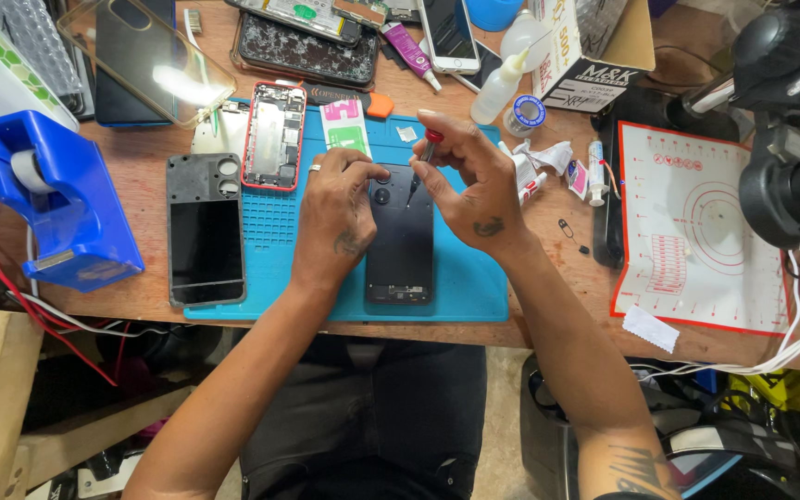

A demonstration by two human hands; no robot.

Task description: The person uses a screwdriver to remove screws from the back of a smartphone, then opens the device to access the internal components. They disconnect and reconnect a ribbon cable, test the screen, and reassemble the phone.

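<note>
The left hand [337, 215] presses on the top of the black phone [401, 243], which lies on the blue mat [474, 278] under both hands. The right hand [469, 185] pinches a red-capped screwdriver [423, 159], tip on the phone. Better to keep the tool upright and the phone steady.

Screwdriver [421, 162] tip too small; black phone [401, 243] top hidden under hands.
</note>
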